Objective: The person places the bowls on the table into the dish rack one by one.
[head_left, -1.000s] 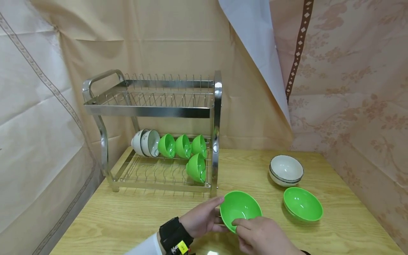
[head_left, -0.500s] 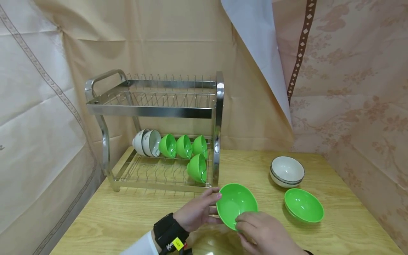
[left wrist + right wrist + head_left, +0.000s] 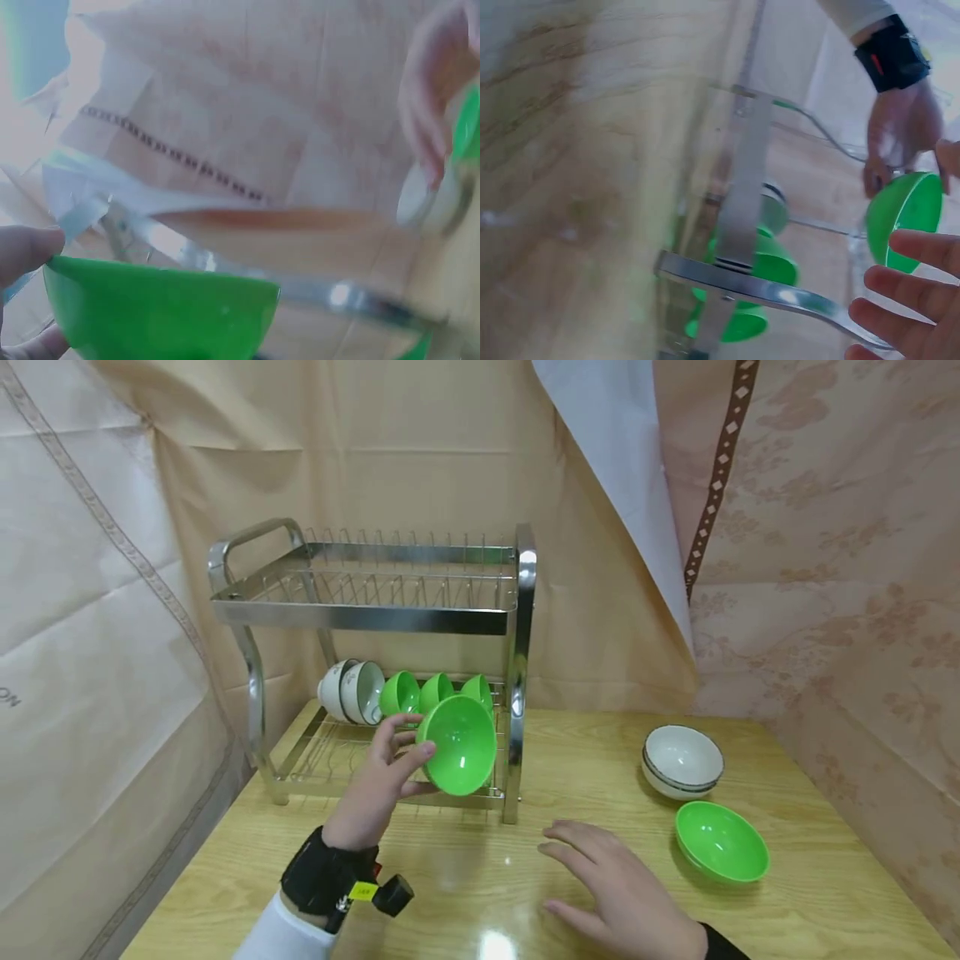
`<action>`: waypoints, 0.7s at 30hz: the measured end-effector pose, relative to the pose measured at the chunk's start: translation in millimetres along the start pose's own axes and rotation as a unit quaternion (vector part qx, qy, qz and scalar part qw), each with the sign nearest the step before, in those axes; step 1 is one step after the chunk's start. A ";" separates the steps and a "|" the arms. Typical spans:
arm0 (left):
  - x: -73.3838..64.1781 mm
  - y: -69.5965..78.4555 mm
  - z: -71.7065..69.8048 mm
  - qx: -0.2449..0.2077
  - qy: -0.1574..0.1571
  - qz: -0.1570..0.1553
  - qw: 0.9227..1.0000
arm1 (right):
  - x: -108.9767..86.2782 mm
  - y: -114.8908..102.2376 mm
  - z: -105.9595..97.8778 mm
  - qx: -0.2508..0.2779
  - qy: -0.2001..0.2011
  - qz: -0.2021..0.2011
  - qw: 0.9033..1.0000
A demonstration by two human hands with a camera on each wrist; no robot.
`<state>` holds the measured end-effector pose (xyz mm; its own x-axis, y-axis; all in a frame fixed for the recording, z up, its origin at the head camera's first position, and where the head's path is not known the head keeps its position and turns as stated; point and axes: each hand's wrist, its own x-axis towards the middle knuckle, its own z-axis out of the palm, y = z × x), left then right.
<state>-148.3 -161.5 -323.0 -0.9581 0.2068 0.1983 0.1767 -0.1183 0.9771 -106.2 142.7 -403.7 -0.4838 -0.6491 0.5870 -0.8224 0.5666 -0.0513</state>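
Observation:
My left hand holds a green bowl by its left side, thumb at the rim and fingers behind it. The bowl is tilted with its inside toward the head camera, in front of the lower shelf of a metal dish rack. In the left wrist view the thumb pinches the edge of the green bowl. My right hand hovers over the table with fingers spread, holding nothing; its fingers also show in the right wrist view. The green bowl on the rack's front row is hidden behind the held one.
On the lower shelf's back row stand two white bowls and several green bowls. Stacked white bowls sit at the right of the wooden table, with a green bowl in front of them. Fabric hangs behind.
My left hand has carried the green bowl up and leftward, toward the rack. The right hand has let go of the bowl and stays back over the table, fingers now spread.

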 end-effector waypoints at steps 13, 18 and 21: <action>29.8 -30.1 -29.6 0.186 0.154 -0.009 0.970 | 54.2 -2.8 55.5 0.033 -0.051 -0.006 0.998; 36.7 -45.0 -38.6 0.267 0.182 -0.030 0.946 | 69.5 -9.3 65.9 0.033 -0.042 -0.035 0.998; 42.2 -55.9 -40.8 0.293 0.181 -0.050 0.937 | 70.6 -10.3 68.8 0.034 -0.049 -0.033 0.998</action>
<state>-207.9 -185.8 -372.4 -0.9714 -0.1683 0.1673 0.0726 0.4603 0.8848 -152.4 56.1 -417.4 -0.4523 -0.7322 0.5092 -0.8700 0.4878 -0.0714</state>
